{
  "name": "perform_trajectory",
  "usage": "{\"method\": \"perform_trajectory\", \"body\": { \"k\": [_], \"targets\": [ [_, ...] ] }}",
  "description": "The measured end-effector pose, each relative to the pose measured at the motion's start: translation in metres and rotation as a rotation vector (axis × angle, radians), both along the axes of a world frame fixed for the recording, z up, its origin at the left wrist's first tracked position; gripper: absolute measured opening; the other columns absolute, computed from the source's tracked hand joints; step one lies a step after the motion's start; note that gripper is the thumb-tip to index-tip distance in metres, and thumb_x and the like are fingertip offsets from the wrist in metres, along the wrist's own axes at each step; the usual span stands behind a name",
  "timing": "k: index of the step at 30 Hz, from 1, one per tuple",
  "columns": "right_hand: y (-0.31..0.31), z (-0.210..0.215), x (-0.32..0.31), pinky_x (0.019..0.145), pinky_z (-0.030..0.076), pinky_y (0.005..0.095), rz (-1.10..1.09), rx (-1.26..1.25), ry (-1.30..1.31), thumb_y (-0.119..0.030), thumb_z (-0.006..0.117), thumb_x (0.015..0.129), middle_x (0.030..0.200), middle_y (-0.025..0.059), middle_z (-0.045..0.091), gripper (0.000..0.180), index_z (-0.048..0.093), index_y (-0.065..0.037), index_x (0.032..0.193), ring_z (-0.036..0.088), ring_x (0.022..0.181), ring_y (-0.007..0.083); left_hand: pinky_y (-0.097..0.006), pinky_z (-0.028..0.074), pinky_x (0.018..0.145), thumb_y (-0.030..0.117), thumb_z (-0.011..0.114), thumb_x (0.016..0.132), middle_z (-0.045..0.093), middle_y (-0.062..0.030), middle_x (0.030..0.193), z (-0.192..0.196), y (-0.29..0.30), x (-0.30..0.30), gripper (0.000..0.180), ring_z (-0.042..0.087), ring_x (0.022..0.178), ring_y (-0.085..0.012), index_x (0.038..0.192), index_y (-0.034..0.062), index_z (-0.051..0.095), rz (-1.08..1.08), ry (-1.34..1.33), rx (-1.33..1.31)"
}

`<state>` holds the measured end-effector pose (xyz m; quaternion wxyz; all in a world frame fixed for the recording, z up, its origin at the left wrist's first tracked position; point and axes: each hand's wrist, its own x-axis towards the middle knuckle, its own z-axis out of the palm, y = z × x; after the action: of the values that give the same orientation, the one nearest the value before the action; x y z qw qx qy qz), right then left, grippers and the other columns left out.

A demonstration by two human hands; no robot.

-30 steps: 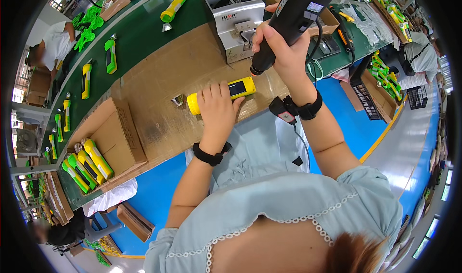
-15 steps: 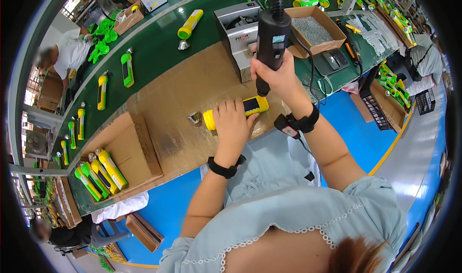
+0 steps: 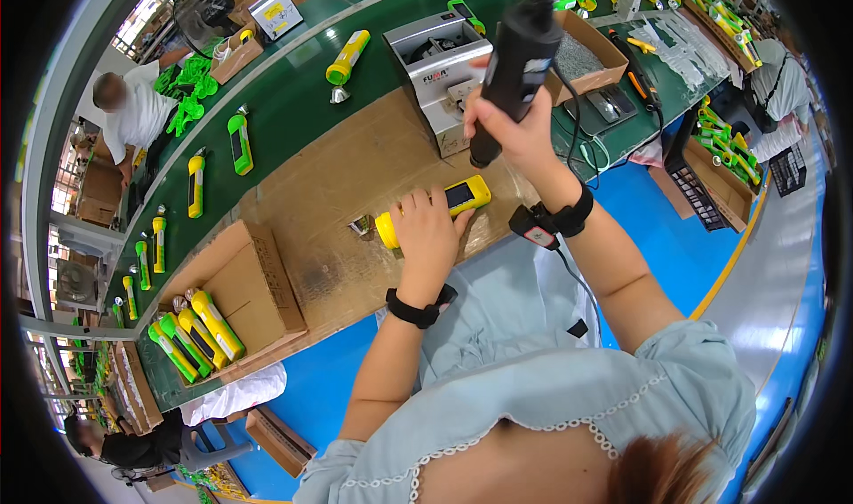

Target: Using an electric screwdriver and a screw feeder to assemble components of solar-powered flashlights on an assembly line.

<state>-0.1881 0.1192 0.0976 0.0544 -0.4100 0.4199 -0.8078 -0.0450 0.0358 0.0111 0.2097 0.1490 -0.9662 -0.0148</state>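
Observation:
A yellow flashlight (image 3: 481,188) with a dark panel lies on the brown cardboard sheet (image 3: 329,175) in front of me. My left hand (image 3: 428,236) is wrapped over its middle and holds it down, hiding part of the body. A small silver reflector (image 3: 362,226) sits at the flashlight's head end. In my right hand (image 3: 526,140) is a black electric screwdriver (image 3: 514,77), gripped around its barrel. The tool tilts, its lower end above and apart from the flashlight's tail end; the bit cannot be made out.
A grey machine (image 3: 435,77) stands just beyond the screwdriver, beside a box of small screws (image 3: 591,55). At left, an open cardboard box (image 3: 283,277) holds several flashlights (image 3: 213,324). More flashlights line the green bench (image 3: 293,113). A co-worker (image 3: 133,104) is at far left.
The screwdriver has risen off the flashlight's tail end and tilted, its top swinging right. My left hand stays on the flashlight. The whole view has shifted slightly.

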Motion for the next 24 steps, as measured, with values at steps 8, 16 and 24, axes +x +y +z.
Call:
{"method": "perform_trajectory", "body": {
  "k": [8,16,24],
  "targets": [
    [-0.025,0.042,-0.043,0.055,0.047,0.0262,-0.222,-0.112,0.147,-0.009,0.067,0.083,0.072,0.0066,0.06,0.034,0.048,0.001,0.11,0.059,0.059,0.0132,-0.042,0.04,0.082,0.036,0.075,0.068,0.057,-0.012,0.089,0.004,-0.005,-0.015,0.047,0.053,0.09,-0.0314,0.098,0.0027,0.059,-0.095,-0.014,0.156],
    [-0.038,0.037,-0.061,0.048,0.045,0.0238,-0.203,0.053,0.085,-0.009,0.071,0.078,0.068,0.0023,0.059,0.027,0.052,-0.003,0.096,0.056,0.051,0.0091,-0.039,0.048,0.075,0.031,0.079,0.064,0.058,-0.0104,0.088,0.009,-0.007,-0.04,0.043,0.057,0.087,-0.0299,0.096,0.0069,0.064,-0.238,-0.017,0.466],
    [0.006,0.028,0.002,0.053,0.047,0.0288,-0.061,0.132,-0.039,-0.007,0.06,0.085,0.066,0.0092,0.057,0.044,0.042,0.001,0.124,0.057,0.054,0.0164,-0.039,0.048,0.072,0.03,0.082,0.06,0.058,-0.0088,0.087,0.003,-0.007,-0.039,0.045,0.059,0.083,-0.0283,0.096,0.0086,0.065,-0.215,0.017,0.432]
  ]
}}
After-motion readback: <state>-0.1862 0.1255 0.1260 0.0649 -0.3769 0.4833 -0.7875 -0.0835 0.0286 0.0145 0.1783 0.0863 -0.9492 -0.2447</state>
